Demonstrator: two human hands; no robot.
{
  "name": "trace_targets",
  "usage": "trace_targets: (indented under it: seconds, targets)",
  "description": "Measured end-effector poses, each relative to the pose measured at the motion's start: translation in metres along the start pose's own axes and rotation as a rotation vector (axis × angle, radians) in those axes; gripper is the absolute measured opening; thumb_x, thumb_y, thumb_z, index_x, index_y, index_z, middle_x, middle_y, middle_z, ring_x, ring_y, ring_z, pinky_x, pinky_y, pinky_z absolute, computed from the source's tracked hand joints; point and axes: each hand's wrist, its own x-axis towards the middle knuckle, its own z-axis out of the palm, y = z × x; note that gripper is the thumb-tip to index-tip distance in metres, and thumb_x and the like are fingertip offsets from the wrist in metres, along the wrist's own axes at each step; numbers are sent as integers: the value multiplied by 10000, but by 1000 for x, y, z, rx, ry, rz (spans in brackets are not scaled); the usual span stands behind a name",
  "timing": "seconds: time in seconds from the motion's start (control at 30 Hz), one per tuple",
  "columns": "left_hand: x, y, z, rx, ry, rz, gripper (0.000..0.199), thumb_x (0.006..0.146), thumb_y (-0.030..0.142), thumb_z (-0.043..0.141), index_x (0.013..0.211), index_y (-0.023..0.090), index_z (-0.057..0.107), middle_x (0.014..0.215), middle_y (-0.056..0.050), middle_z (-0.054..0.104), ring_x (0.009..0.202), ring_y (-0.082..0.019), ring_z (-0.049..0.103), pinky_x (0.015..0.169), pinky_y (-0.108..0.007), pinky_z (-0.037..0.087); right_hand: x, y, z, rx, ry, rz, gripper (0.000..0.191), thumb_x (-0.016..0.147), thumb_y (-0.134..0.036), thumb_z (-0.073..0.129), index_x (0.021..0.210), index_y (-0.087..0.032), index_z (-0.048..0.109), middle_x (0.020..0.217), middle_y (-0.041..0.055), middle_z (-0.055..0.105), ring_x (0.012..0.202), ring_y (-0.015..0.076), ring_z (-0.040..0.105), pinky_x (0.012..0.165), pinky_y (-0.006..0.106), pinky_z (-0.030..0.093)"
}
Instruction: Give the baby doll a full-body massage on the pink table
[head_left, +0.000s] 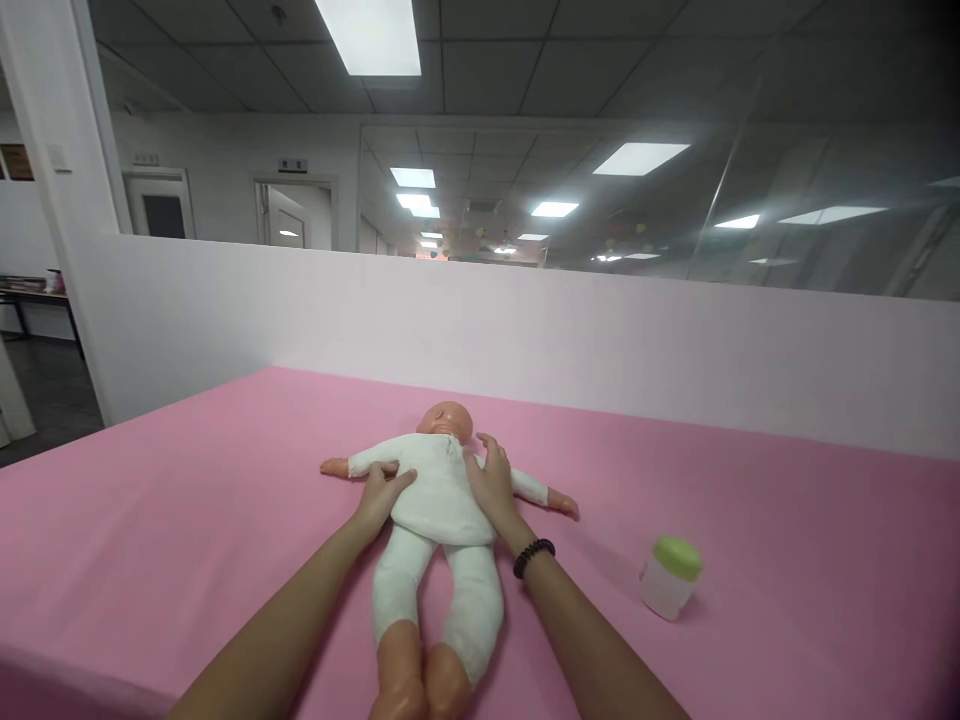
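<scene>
Both hands are working at the doll (442, 495): the left hand (377, 500) and the right hand (491, 482) are bracketing its upper body from opposite sides. The step in hand, as far as this view is showing, is a two-handed contact at the torso, with neither palm closing firmly. From this placement, shifting or lifting the doll would be calling for even pressure on both sides and some support for the head (448, 420), which is lying beyond both hands.

The doll is lying stretched out on the pink tabletop (187, 500), straight ahead of the person, its head pointing away and its legs (439, 600) running back between the forearms. Its arms are spreading outward, one past each hand.

The left hand is partly open, its thumb reaching onto the white torso and its fingers lying by the armpit. The right hand is also partly open, its thumb resting against the torso and its fingers spreading near the shoulder. How far any fingers are reaching underneath, the view is not showing. A dark bracelet (534, 557) is circling the right wrist.

A jar (666, 588) with a green lid (678, 558) is standing to the right of the doll, well apart from it and from both hands.
</scene>
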Motion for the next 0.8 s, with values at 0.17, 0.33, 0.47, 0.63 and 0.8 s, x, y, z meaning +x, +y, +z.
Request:
trace_targets:
  seconds: [0.17,0.33,0.47,0.63,0.8]
  targets:
    - [-2,23,-4,393,63,328,450,773,325,730,1154,204,524,1176,-101,592,1129,-267,582,1013,-443,468,0,21,-1,113,-49,-122,394,903,-262,519,1260,-140,629,1326,119,640,1259,240,564,1137,391,398]
    - [6,68,20,947,-168,648,316,820,193,606,1128,228,668,1184,-95,637,1147,-299,572,1023,-448,434,2,21,7,152,-200,-243,304,919,-239,576,1174,-134,703,1235,107,705,1190,229,629,1100,385,439]
    - [9,76,52,1121,-249,665,190,899,181,534,968,196,711,1067,-133,668,1000,-303,606,898,-426,457,4,18,7,79,-212,-301,250,913,-186,605,1121,-154,741,1183,91,729,1150,225,644,1080,382,451]
    - [2,61,62,1128,-154,687,231,929,147,483,945,196,708,1068,-140,647,1032,-306,580,914,-430,451,4,5,11,2,-216,-218,211,881,-133,633,1040,-139,773,1087,110,725,1051,219,667,992,339,498]
    - [0,55,50,1077,-126,639,219,928,149,484,1002,180,688,1068,-134,626,1041,-292,587,919,-411,469,-4,-10,12,-73,-216,-166,235,889,-131,611,1070,-122,760,1093,125,723,1049,240,671,981,352,500]
